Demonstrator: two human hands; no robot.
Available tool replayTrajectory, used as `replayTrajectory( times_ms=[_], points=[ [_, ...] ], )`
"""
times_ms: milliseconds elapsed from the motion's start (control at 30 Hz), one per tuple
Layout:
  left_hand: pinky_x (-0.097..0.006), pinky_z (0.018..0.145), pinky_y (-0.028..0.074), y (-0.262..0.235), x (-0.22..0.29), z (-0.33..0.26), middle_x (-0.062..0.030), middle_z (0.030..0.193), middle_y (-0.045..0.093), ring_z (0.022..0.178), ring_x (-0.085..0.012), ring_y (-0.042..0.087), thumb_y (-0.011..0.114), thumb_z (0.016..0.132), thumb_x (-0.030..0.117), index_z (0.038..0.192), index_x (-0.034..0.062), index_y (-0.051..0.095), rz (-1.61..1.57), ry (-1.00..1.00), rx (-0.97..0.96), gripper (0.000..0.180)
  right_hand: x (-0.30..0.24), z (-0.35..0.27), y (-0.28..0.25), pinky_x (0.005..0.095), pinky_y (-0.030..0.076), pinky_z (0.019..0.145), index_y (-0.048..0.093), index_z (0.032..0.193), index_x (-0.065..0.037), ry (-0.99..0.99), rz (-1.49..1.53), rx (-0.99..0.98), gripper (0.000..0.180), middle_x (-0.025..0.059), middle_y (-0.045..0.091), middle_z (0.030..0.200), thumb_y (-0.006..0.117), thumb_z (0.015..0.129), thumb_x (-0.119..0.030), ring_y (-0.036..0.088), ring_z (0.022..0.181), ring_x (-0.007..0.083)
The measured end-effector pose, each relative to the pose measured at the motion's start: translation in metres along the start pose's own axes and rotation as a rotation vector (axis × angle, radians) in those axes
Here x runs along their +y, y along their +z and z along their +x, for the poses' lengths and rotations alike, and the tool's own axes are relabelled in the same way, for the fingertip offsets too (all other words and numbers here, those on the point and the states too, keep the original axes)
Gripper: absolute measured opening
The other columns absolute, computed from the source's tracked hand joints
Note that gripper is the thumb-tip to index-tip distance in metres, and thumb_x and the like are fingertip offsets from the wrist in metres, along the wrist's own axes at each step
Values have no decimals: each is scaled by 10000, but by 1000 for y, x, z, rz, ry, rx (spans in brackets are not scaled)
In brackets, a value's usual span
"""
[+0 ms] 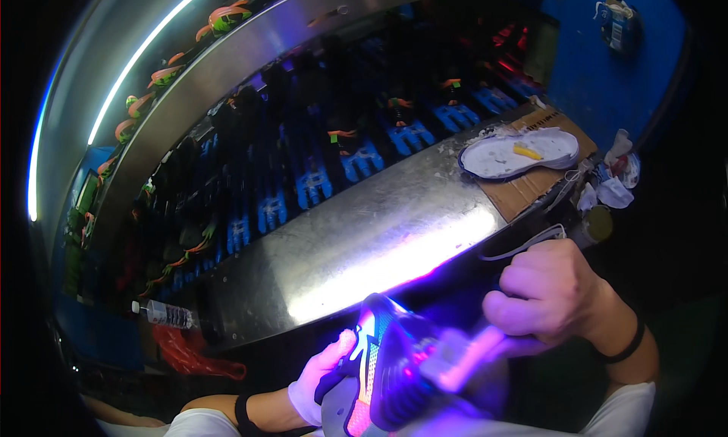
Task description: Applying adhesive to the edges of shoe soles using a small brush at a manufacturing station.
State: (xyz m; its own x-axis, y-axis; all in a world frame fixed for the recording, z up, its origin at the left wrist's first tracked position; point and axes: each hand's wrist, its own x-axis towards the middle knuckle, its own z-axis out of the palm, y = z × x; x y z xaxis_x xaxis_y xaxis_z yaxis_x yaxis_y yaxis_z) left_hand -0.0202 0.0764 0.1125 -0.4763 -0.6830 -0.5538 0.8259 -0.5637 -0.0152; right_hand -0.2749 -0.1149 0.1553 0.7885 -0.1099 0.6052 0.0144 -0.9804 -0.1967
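Note:
A multicoloured shoe (370,376) with a dark, ridged part along one side is tilted in front of my body. Fingers and thumb of my left hand (324,372) are closed round its edge. My right hand (542,293) makes a fist round the pale handle of a brush-like tool (464,361). The tool's head is against or just over the dark side of the shoe; motion blur and purple light hide whether they touch.
A metal ledge (364,247) crosses ahead, brightly lit in front. On its right, cardboard (523,193) carries a white sole-shaped piece (493,158) with a yellow bit. Beyond are blue holders (315,188) with dark shoes. A bottle (168,314) and red bag (189,353) are left.

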Motion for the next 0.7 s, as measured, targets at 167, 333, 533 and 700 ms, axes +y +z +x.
replayTrajectory(
  times_ms=[167, 333, 533, 700],
  points=[
    [-458, 1045, 413, -4, -6, 6, -232, 1343, 485, 1184, -333, 548, 436, 943, 531, 1412, -6, 337, 191, 37, 82, 720, -1, -10, 2, 257, 272, 400, 485, 690, -141, -105, -206, 3, 343, -33, 309, 563, 598, 865, -414, 368, 442, 105],
    [-434, 1026, 432, -13, -8, 22, -215, 1311, 515, 1159, -309, 564, 462, 943, 498, 1381, -19, 375, 171, 19, 5, 683, 9, -14, 20, 270, 285, 406, 492, 704, -141, -142, -206, 64, 291, -21, 314, 557, 583, 881, -353, 374, 449, 118],
    [-407, 1003, 455, -40, -2, 45, -194, 1273, 550, 1130, -280, 583, 492, 943, 458, 1344, -34, 420, 212, 39, -113, 639, 9, -29, 54, 260, 394, 500, 554, 771, -51, 376, 1026, -400, 487, 26, 526, 638, 455, 978, -481, 521, 538, 164],
    [-383, 984, 474, -61, 27, 59, -177, 1241, 579, 1105, -256, 600, 517, 943, 425, 1313, -47, 458, 347, 79, -230, 603, 40, -28, 79, 270, 410, 564, 665, 989, -25, 1061, 1127, -714, 558, -4, 462, 613, 438, 973, -535, 436, 571, 112]
  ],
)
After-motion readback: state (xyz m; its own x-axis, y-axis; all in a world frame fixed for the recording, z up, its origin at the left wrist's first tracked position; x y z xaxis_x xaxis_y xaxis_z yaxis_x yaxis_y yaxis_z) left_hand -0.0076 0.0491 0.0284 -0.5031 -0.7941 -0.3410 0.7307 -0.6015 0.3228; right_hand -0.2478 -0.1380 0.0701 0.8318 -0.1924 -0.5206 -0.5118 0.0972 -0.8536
